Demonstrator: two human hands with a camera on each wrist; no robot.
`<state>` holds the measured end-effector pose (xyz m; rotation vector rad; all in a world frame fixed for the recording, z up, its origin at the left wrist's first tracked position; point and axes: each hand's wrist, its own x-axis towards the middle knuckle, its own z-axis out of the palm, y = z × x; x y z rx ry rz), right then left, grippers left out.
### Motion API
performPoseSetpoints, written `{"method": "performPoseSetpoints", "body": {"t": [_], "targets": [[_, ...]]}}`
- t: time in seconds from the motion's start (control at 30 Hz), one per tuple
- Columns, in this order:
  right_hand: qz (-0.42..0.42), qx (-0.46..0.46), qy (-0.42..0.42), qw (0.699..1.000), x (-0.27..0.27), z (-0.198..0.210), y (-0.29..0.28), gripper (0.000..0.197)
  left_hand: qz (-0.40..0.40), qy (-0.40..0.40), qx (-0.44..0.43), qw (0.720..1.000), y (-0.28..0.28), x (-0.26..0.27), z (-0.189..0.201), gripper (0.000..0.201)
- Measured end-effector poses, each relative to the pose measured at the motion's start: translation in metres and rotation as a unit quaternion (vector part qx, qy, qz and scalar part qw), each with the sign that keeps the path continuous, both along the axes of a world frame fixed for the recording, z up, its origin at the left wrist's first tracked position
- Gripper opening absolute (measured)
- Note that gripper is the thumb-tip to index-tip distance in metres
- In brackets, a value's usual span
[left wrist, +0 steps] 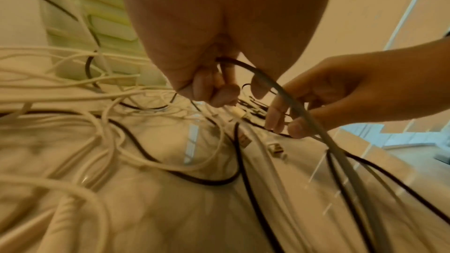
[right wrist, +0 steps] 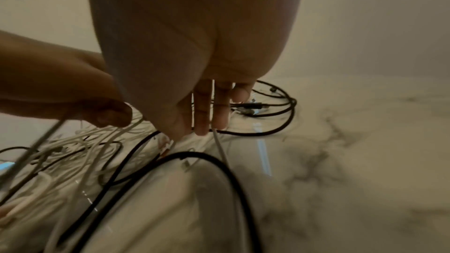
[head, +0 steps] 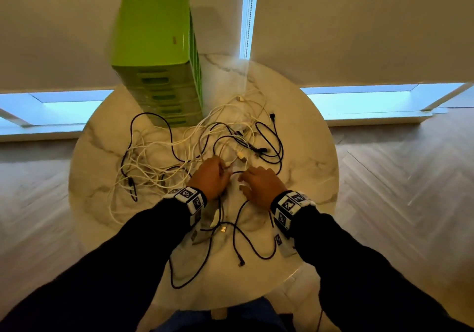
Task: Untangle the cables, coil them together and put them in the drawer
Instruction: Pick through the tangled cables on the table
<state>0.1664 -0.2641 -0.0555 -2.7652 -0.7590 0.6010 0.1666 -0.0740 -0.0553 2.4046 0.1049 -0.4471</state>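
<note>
I am working at the round white marble worktop (head: 307, 157), where a messy pile of thin white and black cables (head: 164, 162) is lying spread out, all mixed up. The tall green plastic drawer box (head: 156, 57) is standing at the far side, touching the pile, and its drawers look closed to me.

My left hand (head: 209, 177) is curling its fingers (left wrist: 219, 91) round a thin dark cable (left wrist: 280, 86) and holding it up off the worktop. My right hand (head: 261, 185) is reaching down with fingers (right wrist: 202, 114) almost straight, and a thin grey cable (right wrist: 220, 147) is running out from under their tips. I cannot tell if they are pinching it.

I think I am picking one cable out of the mess. To do it well, I should be pulling slowly, following one cable to its plug, and lifting loops over instead of tugging knots tight.
</note>
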Motion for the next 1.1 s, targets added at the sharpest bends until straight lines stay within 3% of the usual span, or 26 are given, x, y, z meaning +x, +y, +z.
{"method": "performPoseSetpoints", "body": {"t": [0.23, 0.37, 0.43, 0.5, 0.63, 0.7, 0.77, 0.87, 1.0, 1.1], "targets": [[0.014, -0.035, 0.023, 0.999, 0.027, 0.001, -0.002, 0.026, 0.113, 0.059, 0.052, 0.99, 0.008, 0.019, -0.02, 0.034], [-0.011, -0.015, 0.011, 1.0, 0.048, 0.011, -0.003, 0.028, 0.1, 0.04, 0.053, 0.993, 0.009, 0.019, -0.015, 0.023], [-0.007, 0.044, -0.02, 0.999, 0.061, 0.015, 0.002, 0.043, 0.075, -0.017, 0.023, 0.997, 0.005, 0.015, -0.007, 0.016], [0.058, 0.059, -0.056, 0.995, 0.074, 0.019, 0.012, 0.058, 0.06, -0.073, -0.034, 0.995, 0.004, 0.011, 0.005, 0.014], [0.167, -0.01, -0.084, 0.982, 0.094, 0.03, 0.019, 0.034, 0.076, -0.085, -0.136, 0.984, 0.011, 0.005, 0.036, 0.008], [0.132, -0.026, -0.075, 0.988, 0.107, 0.038, 0.014, 0.029, 0.092, -0.08, -0.149, 0.981, 0.022, 0.003, 0.045, 0.013], [0.054, 0.013, -0.066, 0.996, 0.119, 0.049, 0.008, 0.03, 0.095, -0.064, -0.169, 0.979, 0.031, -0.001, 0.052, 0.03], [0.036, 0.064, -0.09, 0.993, 0.126, 0.065, 0.02, 0.035, 0.094, -0.074, -0.184, 0.976, 0.036, -0.013, 0.058, 0.056], [0.044, 0.202, -0.105, 0.973, 0.11, 0.078, 0.05, 0.044, 0.107, -0.085, -0.16, 0.978, 0.035, -0.014, 0.061, 0.049], [0.08, 0.245, -0.136, 0.957, 0.082, 0.078, 0.066, 0.032, 0.128, -0.102, -0.245, 0.956, 0.032, -0.008, 0.072, 0.057]]}}
